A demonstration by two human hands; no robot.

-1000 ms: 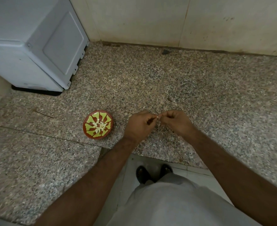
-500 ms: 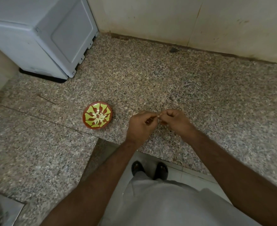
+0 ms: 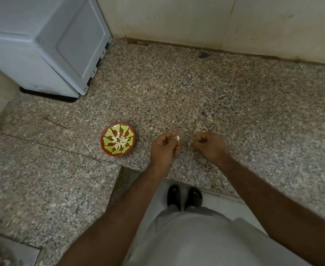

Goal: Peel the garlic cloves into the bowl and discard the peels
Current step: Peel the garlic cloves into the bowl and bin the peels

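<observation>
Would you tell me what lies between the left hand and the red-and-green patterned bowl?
Only bare speckled granite counter separates left hand from bowl, head view.

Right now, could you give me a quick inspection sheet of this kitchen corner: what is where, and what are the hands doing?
Surface: speckled granite counter, L-shaped, with pale flecks near the hands.
Job's things: red and green bowl with peeled garlic cloves in its middle; one garlic clove pinched at the left hand's fingertips.
Clutter: a dark spot by the wall.
Hands: left hand holds the clove; right hand curled, apart from the left, contents unclear.
Cables: nothing seen.
Surroundings: grey appliance at the back left, tiled wall, white floor with sandalled feet below.
</observation>
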